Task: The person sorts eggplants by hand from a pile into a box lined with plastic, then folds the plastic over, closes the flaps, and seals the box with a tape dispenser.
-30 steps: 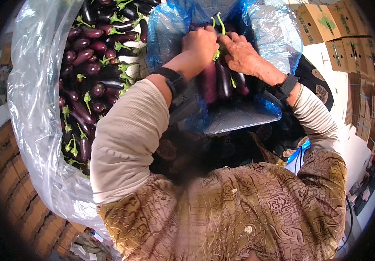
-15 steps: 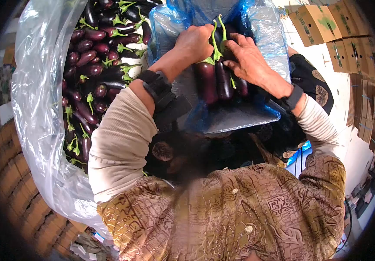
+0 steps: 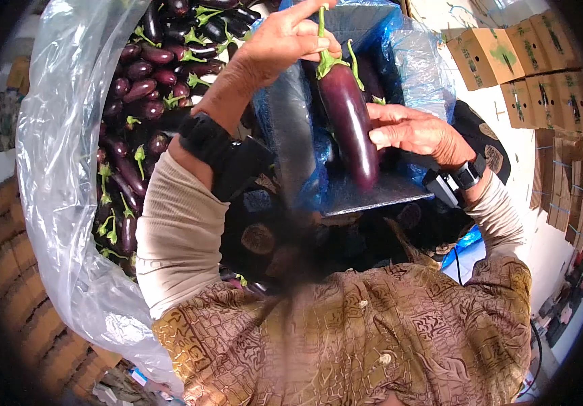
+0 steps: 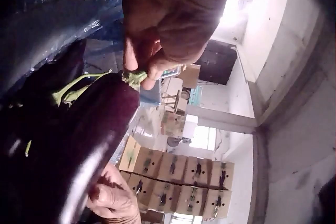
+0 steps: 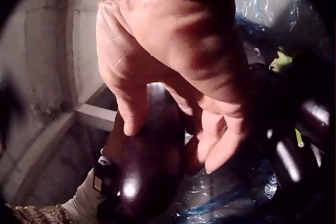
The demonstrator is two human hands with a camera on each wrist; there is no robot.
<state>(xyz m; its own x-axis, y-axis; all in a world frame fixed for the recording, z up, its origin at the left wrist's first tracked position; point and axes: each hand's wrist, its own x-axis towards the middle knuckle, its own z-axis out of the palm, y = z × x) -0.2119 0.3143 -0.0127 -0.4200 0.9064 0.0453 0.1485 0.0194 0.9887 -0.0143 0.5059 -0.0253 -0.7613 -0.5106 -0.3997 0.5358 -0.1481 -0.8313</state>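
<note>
A long purple eggplant (image 3: 349, 128) with a green stem hangs tilted above a box lined with blue plastic film (image 3: 420, 61). My left hand (image 3: 279, 46) pinches its stem at the top, which the left wrist view shows close up. Lower down, my right hand (image 3: 421, 134) holds the eggplant's side between thumb and fingers. In the right wrist view the thumb and fingertips (image 5: 218, 150) lie on opposite sides of the dark fruit. Behind it in the box are other eggplants, partly hidden, one with an upright green stem (image 3: 354, 64).
On the left lies a big heap of eggplants (image 3: 139, 88) edged by clear plastic sheeting (image 3: 48, 176). Cardboard boxes (image 3: 491, 51) stand in rows at the back right, with flattened cardboard (image 3: 562, 176) stacked nearer. The box's front flap (image 3: 373, 201) rests before my lap.
My left hand has raised the eggplant by its stem up from the others in the box, toward me. My right hand has moved from beside the stems down to its side.
</note>
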